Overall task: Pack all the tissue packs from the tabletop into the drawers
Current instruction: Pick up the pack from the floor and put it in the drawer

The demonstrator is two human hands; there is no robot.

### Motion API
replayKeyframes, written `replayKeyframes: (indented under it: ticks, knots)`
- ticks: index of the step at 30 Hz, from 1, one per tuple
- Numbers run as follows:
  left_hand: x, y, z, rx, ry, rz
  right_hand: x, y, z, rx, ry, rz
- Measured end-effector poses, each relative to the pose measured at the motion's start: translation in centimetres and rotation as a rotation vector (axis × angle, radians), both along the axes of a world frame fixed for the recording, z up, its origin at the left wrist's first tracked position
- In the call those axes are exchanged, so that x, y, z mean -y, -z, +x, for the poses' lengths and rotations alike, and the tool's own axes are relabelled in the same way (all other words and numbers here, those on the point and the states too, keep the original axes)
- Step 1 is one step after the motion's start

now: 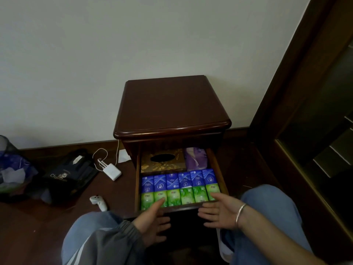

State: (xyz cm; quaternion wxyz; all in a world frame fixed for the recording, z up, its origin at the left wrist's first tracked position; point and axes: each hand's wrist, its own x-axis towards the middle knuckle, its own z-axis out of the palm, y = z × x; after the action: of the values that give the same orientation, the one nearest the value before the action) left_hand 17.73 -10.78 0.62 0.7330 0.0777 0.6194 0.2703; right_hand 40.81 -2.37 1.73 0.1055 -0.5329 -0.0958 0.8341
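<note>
- The dark wooden cabinet [172, 108] stands against the pale wall, on a dark wood floor.
- Its drawer [219, 172] is pulled out toward the person's knees.
- A black bag [70, 173] lies on the floor, well to the left of the cabinet.
- The left hand [152, 220] reaches in from a grey sleeve, low in front of the drawer. Its palm is turned inward and its fingers are straight and loose. The top digit points over the green packs, and I cannot tell whether it touches them. The hand holds nothing.
- The right hand [219, 211] mirrors the left, palm turned inward and fingers spread. Its upper fingertips are at the front right corner of the drawer. It also holds nothing, and a silver bangle [241, 215] sits on the wrist.
- A gold tissue box [163, 160] fills the back left of the drawer, with a purple pack [195, 157] beside it.
- The blue tissue packs [179, 180] form a row of six across the middle of the drawer.
- The green tissue packs [183, 196] form a second row of six, touching the blue row at the drawer front.
- A white charger [112, 172] with its cable lies on the floor, left of the cabinet.
</note>
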Motion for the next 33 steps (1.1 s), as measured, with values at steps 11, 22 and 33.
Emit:
replayKeyframes:
  ticks: [11, 22, 33]
  knots:
    - [-0.4, 0.3, -1.9, 0.449, -0.648, 0.033, -1.7, 2.3, 0.7, -0.037, 0.409, -0.069]
    - [-5.0, 2.6, -4.1, 0.49, -0.723, 0.184, -6.7, 3.7, -0.8, -0.167, 0.549, 0.003]
    - [-16.4, 4.3, -6.1, 0.499, -0.814, 0.328, -16.3, 5.1, -6.6, -0.302, 0.606, 0.16]
